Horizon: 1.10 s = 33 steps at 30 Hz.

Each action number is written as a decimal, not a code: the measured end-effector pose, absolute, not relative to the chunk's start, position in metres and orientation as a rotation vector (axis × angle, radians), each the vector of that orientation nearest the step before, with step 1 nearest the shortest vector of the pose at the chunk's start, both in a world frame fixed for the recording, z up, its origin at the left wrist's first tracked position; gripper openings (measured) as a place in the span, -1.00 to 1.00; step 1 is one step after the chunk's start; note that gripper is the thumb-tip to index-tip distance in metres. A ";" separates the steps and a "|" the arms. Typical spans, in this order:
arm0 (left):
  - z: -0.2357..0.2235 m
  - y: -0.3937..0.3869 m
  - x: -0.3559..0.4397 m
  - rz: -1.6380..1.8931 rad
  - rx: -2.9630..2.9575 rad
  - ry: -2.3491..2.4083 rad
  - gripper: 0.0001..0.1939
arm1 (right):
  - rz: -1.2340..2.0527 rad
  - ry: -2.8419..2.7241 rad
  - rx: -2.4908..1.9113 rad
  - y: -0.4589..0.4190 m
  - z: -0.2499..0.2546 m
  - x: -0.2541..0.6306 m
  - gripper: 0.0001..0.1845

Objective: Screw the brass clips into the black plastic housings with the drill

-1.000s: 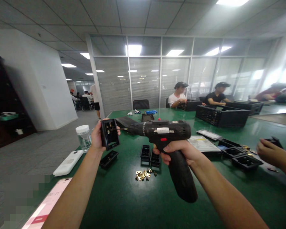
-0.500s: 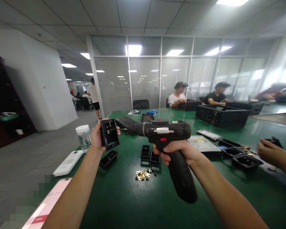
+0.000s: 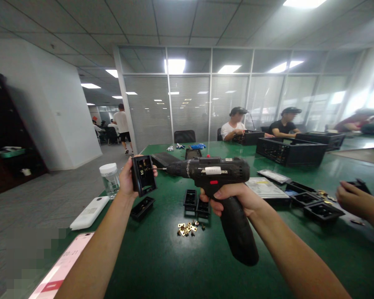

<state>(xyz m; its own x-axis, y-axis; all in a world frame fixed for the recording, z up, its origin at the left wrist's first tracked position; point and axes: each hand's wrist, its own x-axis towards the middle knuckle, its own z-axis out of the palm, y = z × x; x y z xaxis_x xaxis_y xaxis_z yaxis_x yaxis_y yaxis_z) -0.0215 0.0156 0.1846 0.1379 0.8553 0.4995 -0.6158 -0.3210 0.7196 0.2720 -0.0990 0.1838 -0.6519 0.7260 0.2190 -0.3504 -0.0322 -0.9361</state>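
My right hand (image 3: 227, 197) grips the handle of a black cordless drill (image 3: 216, 171), its index finger at the trigger. The drill lies level, pointing left, with its thin bit reaching into a black plastic housing (image 3: 139, 187). Held up and tilted in my left hand (image 3: 127, 176), that housing has brass parts inside; whether the bit sits in a screw I cannot tell. Beneath it rests another black housing (image 3: 142, 207) on the table. Two more small housings (image 3: 190, 200) stand below the drill, and a pile of brass plates and screws (image 3: 187, 228) lies in front of them.
On the left are a clear jar (image 3: 109, 180) with a white lid, a white device (image 3: 89, 212) and a lit phone (image 3: 65, 265). To the right, more housings (image 3: 322, 210) lie near another person's hand (image 3: 350, 198). Large black cases (image 3: 289, 150) stand farther back, where two people sit.
My hands, the drill and the housing stay almost still. In the background, a standing person has shifted slightly, and a seated person in white has moved a little to the right.
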 end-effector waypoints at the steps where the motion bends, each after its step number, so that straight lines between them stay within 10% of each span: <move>1: 0.185 0.016 -0.021 1.512 1.159 0.284 -0.58 | 1.784 -1.478 -0.409 -0.099 0.184 0.272 -0.71; 33: 0.184 0.016 -0.022 1.529 1.129 0.291 -0.65 | 1.762 -1.492 -0.412 -0.099 0.183 0.270 -0.74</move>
